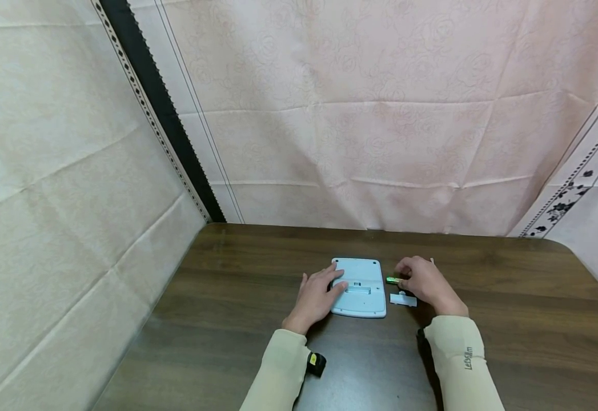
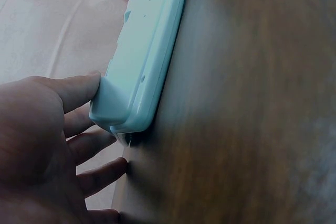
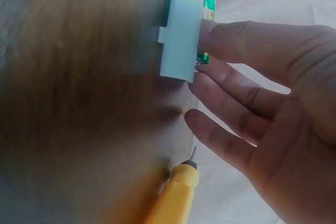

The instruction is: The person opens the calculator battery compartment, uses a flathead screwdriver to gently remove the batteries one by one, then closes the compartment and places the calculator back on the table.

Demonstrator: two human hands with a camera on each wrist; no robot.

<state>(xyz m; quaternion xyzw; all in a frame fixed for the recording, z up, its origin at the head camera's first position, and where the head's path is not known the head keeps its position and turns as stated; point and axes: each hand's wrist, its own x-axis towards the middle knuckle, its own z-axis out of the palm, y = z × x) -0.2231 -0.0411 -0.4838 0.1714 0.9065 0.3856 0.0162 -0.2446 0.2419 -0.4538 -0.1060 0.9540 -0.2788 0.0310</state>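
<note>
Battery [image 1: 393, 280] beside blue device [image 1: 362, 272], “Lets…” on right sleeve [image 1: 457, 347]

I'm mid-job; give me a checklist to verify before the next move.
1. Light-blue, flat plastic device steadied: ok, left hand on its left edge.
2. Green cylindrical battery held: ok, in the right hand's fingers.
3. Light-blue rectangular plastic cover off the device: ok, beside it.
4. Battery's end-for-end direction correct: cannot tell.
5. Yellow-handled, metal-tipped screwdriver out of the fingers: ok.
</note>
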